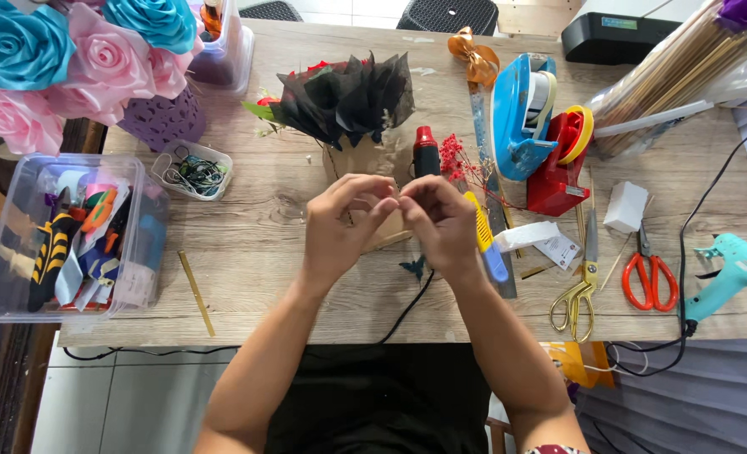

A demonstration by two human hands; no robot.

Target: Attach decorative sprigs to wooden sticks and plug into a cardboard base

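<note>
My left hand [340, 225] and my right hand [441, 220] meet fingertip to fingertip above the wooden table [264, 244], pinching something small between them that the fingers hide. Right behind them lies a small bouquet [348, 97] of black tissue with red petals, wrapped in brown paper [365, 160]. A thin wooden stick [388, 242] pokes out under my hands. A small dark paper butterfly [413, 268] lies just below my right hand, beside a black cable [407, 311].
Clear box of ribbons [67, 235] at left, small tray of wire [193, 171], pink and blue ribbon roses [63, 59]. At right: blue and red tape dispensers [525, 113], gold scissors [577, 294], red scissors [649, 273], teal glue gun [731, 277], yellow cutter [484, 235].
</note>
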